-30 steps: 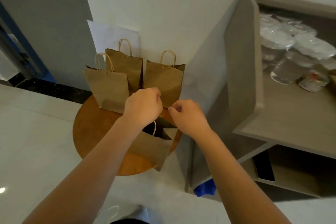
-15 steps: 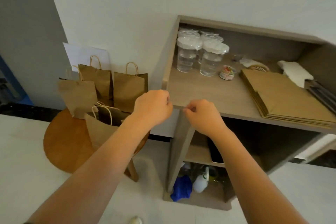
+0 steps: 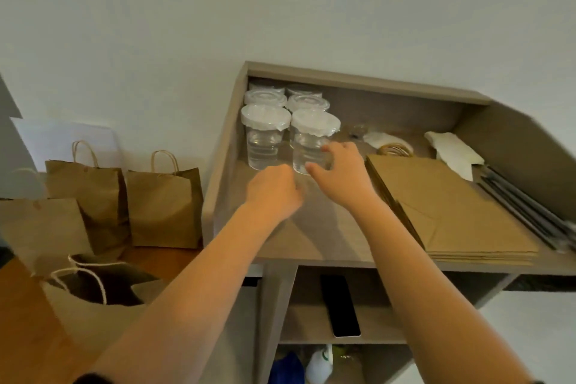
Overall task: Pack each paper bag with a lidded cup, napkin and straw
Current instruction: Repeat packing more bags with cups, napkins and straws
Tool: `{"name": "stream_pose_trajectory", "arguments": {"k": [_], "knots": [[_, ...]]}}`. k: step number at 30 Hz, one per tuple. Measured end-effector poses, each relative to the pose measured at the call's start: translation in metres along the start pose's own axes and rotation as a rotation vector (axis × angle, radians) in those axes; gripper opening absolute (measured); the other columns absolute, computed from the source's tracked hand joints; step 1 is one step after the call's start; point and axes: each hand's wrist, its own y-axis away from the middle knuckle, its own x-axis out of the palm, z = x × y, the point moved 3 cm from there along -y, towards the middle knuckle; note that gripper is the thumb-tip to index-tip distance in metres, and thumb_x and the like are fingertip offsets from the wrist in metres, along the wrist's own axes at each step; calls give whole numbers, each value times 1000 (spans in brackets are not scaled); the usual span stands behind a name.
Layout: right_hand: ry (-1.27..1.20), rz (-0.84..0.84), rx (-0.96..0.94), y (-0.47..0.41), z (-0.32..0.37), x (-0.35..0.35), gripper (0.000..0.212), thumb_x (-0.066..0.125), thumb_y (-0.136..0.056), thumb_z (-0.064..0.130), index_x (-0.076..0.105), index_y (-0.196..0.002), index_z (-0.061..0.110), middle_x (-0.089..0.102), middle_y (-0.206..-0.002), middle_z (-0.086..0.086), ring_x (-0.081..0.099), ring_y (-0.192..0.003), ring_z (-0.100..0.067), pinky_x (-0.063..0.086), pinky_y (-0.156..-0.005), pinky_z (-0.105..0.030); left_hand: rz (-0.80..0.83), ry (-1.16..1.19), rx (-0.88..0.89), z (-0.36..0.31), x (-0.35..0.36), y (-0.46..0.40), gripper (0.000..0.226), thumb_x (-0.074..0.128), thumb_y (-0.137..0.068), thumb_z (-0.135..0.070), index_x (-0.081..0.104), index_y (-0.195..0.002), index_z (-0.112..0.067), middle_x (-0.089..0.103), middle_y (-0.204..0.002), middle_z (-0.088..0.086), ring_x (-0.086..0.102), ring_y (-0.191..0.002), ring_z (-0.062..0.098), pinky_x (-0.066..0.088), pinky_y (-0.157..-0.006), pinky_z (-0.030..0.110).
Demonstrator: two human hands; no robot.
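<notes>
Several clear lidded cups stand at the back left of the grey shelf top [image 3: 318,227]. My right hand [image 3: 339,171] reaches the front right cup [image 3: 311,140], its thumb and fingers spread beside the cup's lower part without closing on it. My left hand [image 3: 274,187] hovers over the shelf just in front of the front left cup [image 3: 265,140], fingers curled, holding nothing. White napkins [image 3: 452,150] and dark straws [image 3: 530,206] lie at the right of the shelf. An open paper bag [image 3: 93,299] stands on the round wooden table [image 3: 18,321] at the lower left.
Three more upright paper bags [image 3: 162,203] stand behind the open one against the wall. A stack of flat paper bags [image 3: 461,215] covers the shelf's right half. Below lie a phone [image 3: 339,305], a white bottle [image 3: 321,365] and a blue cloth [image 3: 286,368].
The view swung from the table of bags to the shelf. Both hands left the open bag and moved forward over the shelf, and my right hand has opened toward a cup.
</notes>
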Motion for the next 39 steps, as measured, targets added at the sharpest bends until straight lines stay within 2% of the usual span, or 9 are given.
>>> {"name": "stream_pose_trajectory", "arguments": {"k": [9, 14, 19, 23, 25, 28, 32, 35, 39], "knots": [[-66, -38, 80, -92, -1, 18, 81, 70, -77, 48, 31, -143, 22, 4, -154, -10, 8, -140, -33, 26, -109, -47, 79, -3, -91, 2, 27, -60, 35, 55, -85, -28, 60, -117, -16, 63, -117, 6, 58, -111, 27, 41, -76, 30], [-39, -62, 78, -109, -7, 28, 63, 70, -79, 41, 48, -132, 16, 27, -141, -9, 31, -125, -36, 37, -103, -42, 104, 64, -128, 9, 29, -61, 39, 59, -87, -35, 53, -118, -11, 60, -121, 9, 55, -114, 30, 42, -80, 32], [-37, -131, 55, -88, -9, 23, 57, 68, -79, 37, 51, -130, 17, 31, -139, -8, 34, -123, -33, 39, -99, -38, 74, 268, -112, 6, 34, -50, 55, 66, -80, -45, 48, -119, -10, 58, -121, 10, 55, -113, 31, 47, -86, 37], [-70, -166, 41, -47, -6, 7, 58, 68, -78, 34, 51, -131, 19, 31, -140, -4, 35, -125, -27, 42, -95, -37, 22, 470, -60, 2, 34, -34, 90, 76, -68, -52, 35, -136, -11, 48, -137, 6, 47, -124, 26, 44, -96, 40], [-108, -169, 18, -22, -4, -4, 60, 70, -76, 33, 50, -132, 21, 33, -138, -1, 37, -124, -24, 43, -92, -33, 25, 593, -41, -2, 33, -18, 116, 78, -54, -61, 21, -147, -21, 37, -148, 2, 38, -134, 23, 39, -105, 44], [-156, -132, -17, 20, 1, -18, 60, 71, -75, 32, 50, -131, 24, 34, -134, 4, 39, -119, -15, 37, -74, -18, -16, 805, -44, -3, 37, 9, 123, 80, -38, -63, 20, -143, -42, 41, -145, -7, 40, -133, 19, 41, -104, 46], [-157, -45, -35, 81, 11, -23, 65, 74, -73, 37, 49, -131, 28, 32, -133, 7, 36, -119, -12, 35, -77, -17, -37, 878, 42, -5, 37, 61, 90, 85, -61, -16, 36, -136, -21, 55, -109, -15, 56, -109, 12, 49, -93, 33], [-164, -13, -104, 123, 24, -25, 68, 76, -71, 41, 49, -131, 26, 32, -134, 6, 34, -123, -13, 36, -90, -23, -55, 947, 94, 0, 31, 104, 92, 86, -57, -27, 36, -133, -24, 52, -121, -8, 51, -116, 13, 47, -99, 38], [-163, 131, -129, 159, 43, -29, 75, 76, -69, 47, 45, -134, 26, 29, -137, 5, 31, -120, -10, 31, -85, -17, -69, 887, 167, 18, 17, 149, 84, 82, -68, -10, 33, -136, -13, 46, -117, -12, 47, -99, -14, 38, -86, 1]]}}
